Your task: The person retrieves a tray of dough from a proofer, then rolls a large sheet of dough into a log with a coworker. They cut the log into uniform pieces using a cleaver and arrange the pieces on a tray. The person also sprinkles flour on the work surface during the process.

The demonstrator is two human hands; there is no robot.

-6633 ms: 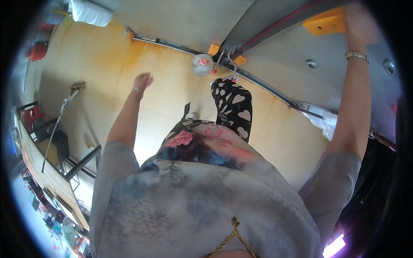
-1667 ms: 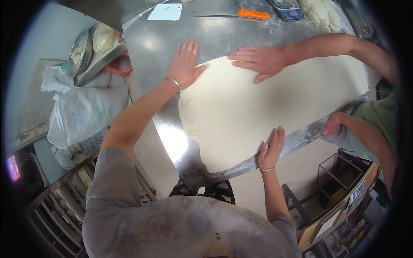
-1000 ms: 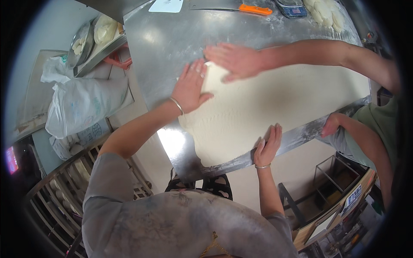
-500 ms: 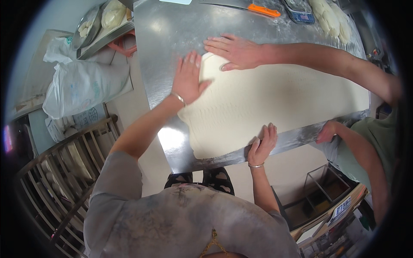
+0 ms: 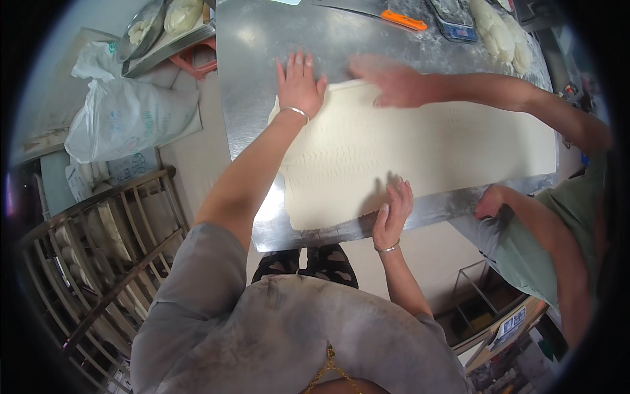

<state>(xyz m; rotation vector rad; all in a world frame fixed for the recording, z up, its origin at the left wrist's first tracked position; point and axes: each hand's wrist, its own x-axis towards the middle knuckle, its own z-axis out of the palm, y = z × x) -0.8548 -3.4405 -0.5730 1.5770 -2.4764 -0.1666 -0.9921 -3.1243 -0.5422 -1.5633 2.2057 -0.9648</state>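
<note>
Now that the co-worker's hand point(image 5: 401, 85) has drawn back, your left hand point(image 5: 300, 90) has the far-left corner of the dough point(image 5: 472, 148) to itself.
Dough: pale, thin, faintly rippled sheet, flat on smooth steel counter point(image 5: 252, 65). Left hand: palm down, fingers extended; right hand point(image 5: 392, 220): near edge, fingers loosely extended, contact unclear.

Your left hand point(image 5: 302, 87): thin silver-toned bracelet point(image 5: 299, 111) just behind it, at the wrist. Your right hand point(image 5: 392, 220): same deal, slim silver-toned bangle point(image 5: 387, 249) right below the palm. Further up from each hand, past the elbow on the left, you've got loose short sleeves, left sleeve point(image 5: 209, 266) plain grey. Shirt point(image 5: 275, 335) is grey with blotchy, washed-out darker patches. Well behind both hands, gold-coloured chain necklace point(image 5: 330, 358), two strands meeting in a point. Between hands and shirt: black trousers point(image 5: 336, 264), pale heart shapes printed on.
</note>
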